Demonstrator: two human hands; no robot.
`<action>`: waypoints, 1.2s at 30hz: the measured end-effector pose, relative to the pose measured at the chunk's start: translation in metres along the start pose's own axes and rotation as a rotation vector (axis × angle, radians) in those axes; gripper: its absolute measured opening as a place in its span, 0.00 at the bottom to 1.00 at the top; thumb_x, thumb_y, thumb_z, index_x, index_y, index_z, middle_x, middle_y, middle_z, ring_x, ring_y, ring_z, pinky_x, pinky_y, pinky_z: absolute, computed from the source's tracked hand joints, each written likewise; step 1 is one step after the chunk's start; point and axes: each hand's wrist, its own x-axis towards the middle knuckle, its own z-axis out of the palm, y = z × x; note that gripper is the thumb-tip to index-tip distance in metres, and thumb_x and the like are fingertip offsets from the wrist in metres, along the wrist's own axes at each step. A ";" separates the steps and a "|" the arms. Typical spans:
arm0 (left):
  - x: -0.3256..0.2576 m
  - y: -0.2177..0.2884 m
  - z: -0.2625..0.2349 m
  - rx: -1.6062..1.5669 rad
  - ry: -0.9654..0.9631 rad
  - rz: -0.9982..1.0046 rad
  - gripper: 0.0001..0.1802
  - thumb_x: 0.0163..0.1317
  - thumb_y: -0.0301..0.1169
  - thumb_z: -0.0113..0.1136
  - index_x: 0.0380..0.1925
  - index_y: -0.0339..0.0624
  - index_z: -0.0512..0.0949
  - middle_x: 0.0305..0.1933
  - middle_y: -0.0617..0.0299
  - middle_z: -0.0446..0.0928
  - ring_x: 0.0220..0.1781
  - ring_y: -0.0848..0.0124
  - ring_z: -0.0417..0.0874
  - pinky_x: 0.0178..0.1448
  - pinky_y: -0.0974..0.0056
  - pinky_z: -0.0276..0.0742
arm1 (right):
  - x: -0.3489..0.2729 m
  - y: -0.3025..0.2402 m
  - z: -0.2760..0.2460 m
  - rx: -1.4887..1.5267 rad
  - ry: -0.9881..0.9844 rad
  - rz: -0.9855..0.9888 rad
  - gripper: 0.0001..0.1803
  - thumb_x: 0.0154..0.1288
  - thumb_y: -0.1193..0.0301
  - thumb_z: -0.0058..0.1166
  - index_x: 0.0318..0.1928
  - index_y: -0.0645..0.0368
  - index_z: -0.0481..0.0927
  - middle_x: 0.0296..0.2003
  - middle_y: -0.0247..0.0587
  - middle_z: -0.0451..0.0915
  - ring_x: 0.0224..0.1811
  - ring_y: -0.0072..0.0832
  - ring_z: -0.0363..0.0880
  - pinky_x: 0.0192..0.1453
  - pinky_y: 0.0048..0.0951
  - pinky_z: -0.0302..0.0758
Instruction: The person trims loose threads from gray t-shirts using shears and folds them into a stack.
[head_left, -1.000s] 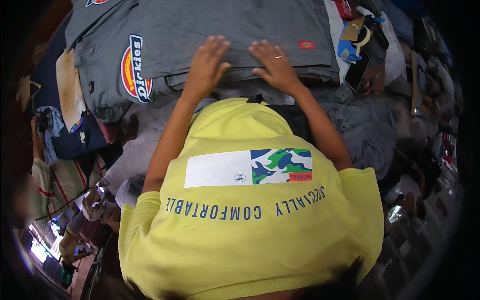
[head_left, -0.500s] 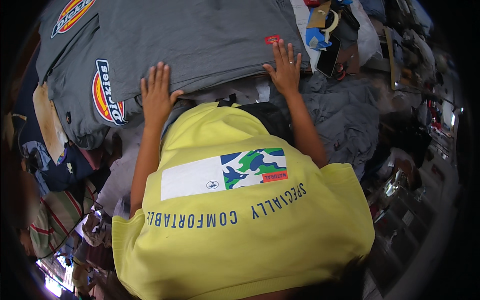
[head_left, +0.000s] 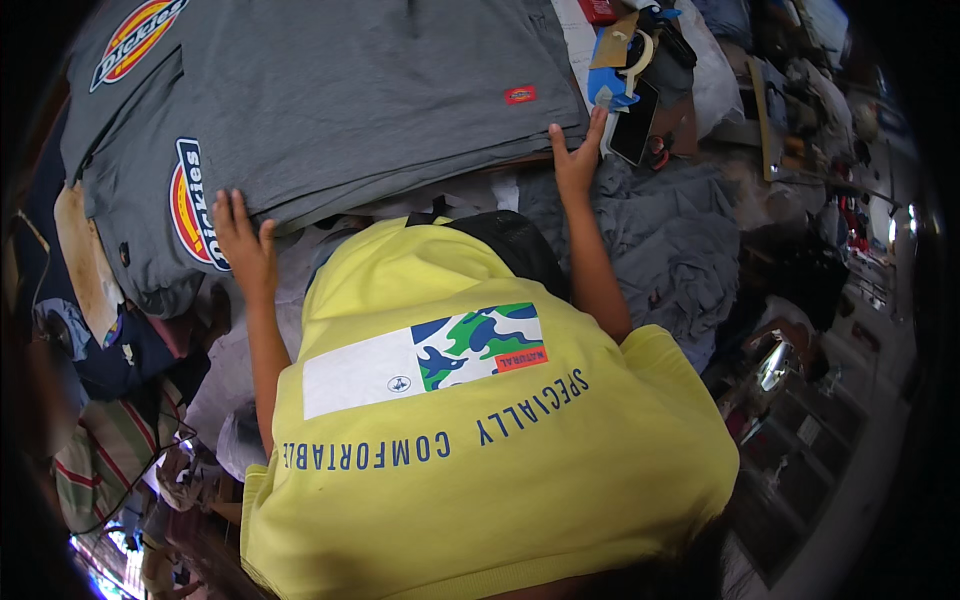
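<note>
A grey garment (head_left: 370, 90) lies spread flat on a stack of grey garments, with a small red label (head_left: 520, 95) near its right end. At its near left edge rests my left hand (head_left: 245, 248), fingers stretched out, beside a large red, yellow and blue patch (head_left: 190, 205) on the grey cloth beneath. My right hand (head_left: 576, 168) stands at the near right corner of the garment, thumb and fingers spread apart along the edge. Neither hand grips anything that shows.
Right of the stack are a blue tape dispenser (head_left: 612, 85), a black phone (head_left: 634, 122) and red-handled scissors (head_left: 657, 150). Crumpled grey cloth (head_left: 665, 240) hangs at my right. Another large patch (head_left: 137, 45) shows at far left. A person in striped clothing (head_left: 112, 455) is at lower left.
My left hand has slid left and nearer, from on top of the cloth to beside the patch. My right hand has drawn back from near the red label to the corner.
</note>
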 end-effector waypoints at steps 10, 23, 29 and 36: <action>0.025 -0.054 0.010 -0.541 0.197 -0.542 0.22 0.63 0.40 0.49 0.48 0.33 0.72 0.43 0.53 0.74 0.47 0.69 0.73 0.53 0.69 0.65 | 0.009 0.008 -0.006 0.053 0.078 0.161 0.17 0.53 0.70 0.58 0.44 0.61 0.75 0.50 0.46 0.70 0.55 0.37 0.66 0.60 0.31 0.59; 0.131 -0.092 0.017 -0.398 -0.032 -0.446 0.27 0.59 0.46 0.51 0.50 0.34 0.71 0.48 0.47 0.74 0.50 0.62 0.75 0.54 0.67 0.67 | 0.107 -0.039 0.022 -0.066 -0.063 0.071 0.15 0.54 0.58 0.54 0.37 0.54 0.80 0.38 0.36 0.78 0.46 0.36 0.72 0.51 0.35 0.66; 0.174 -0.097 0.030 -0.239 -0.068 -0.523 0.30 0.54 0.49 0.54 0.47 0.35 0.72 0.46 0.45 0.74 0.49 0.56 0.76 0.51 0.62 0.68 | 0.150 -0.037 0.064 -0.438 -0.379 0.031 0.21 0.48 0.56 0.60 0.39 0.56 0.79 0.34 0.39 0.78 0.39 0.35 0.75 0.45 0.32 0.69; 0.125 -0.070 -0.026 -0.252 0.326 -0.378 0.24 0.57 0.45 0.54 0.42 0.33 0.73 0.37 0.48 0.77 0.40 0.60 0.78 0.46 0.62 0.70 | 0.127 -0.046 0.022 0.106 -0.286 0.133 0.12 0.53 0.66 0.58 0.29 0.62 0.74 0.22 0.39 0.76 0.26 0.26 0.73 0.33 0.24 0.68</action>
